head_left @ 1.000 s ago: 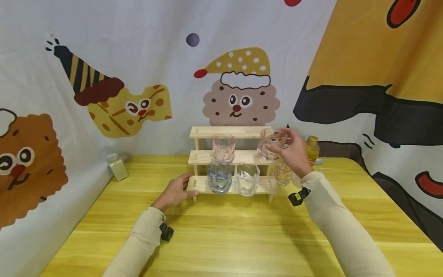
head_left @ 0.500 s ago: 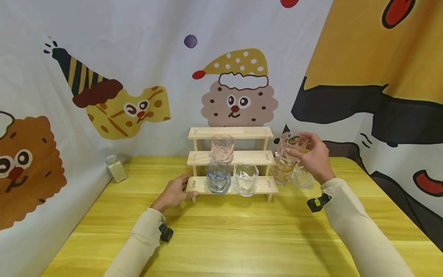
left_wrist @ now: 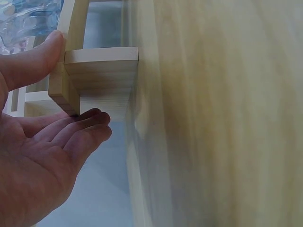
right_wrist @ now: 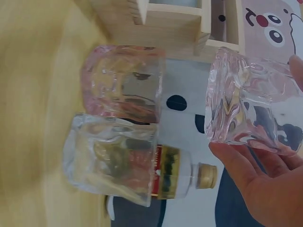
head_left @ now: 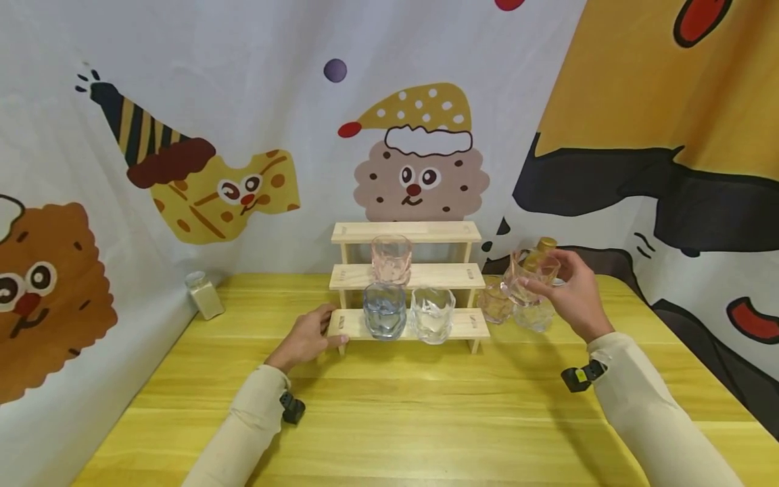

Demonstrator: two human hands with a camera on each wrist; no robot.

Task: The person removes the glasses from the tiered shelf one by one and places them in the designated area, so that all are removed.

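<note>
My right hand holds a pink-tinted glass in the air, to the right of a three-step wooden stand. The thumb and fingers are at its sides, and the right wrist view shows the held glass apart from those below. Under it on the table stand another pink glass and a clear glass, side by side. My left hand grips the left end of the stand's lowest step, thumb on top and fingers underneath. That step bears a blue glass and a clear glass; a pink glass is on the middle step.
Behind the right-hand glasses is a bottle with a gold cap, partly hidden. A small jar with pale contents stands at the table's far left. A cartoon-printed cloth hangs behind the yellow wood-grain table.
My right hand has carried the pink glass from the right end of the middle step rightward, then lower, over the table glasses. My left hand stays on the stand.
</note>
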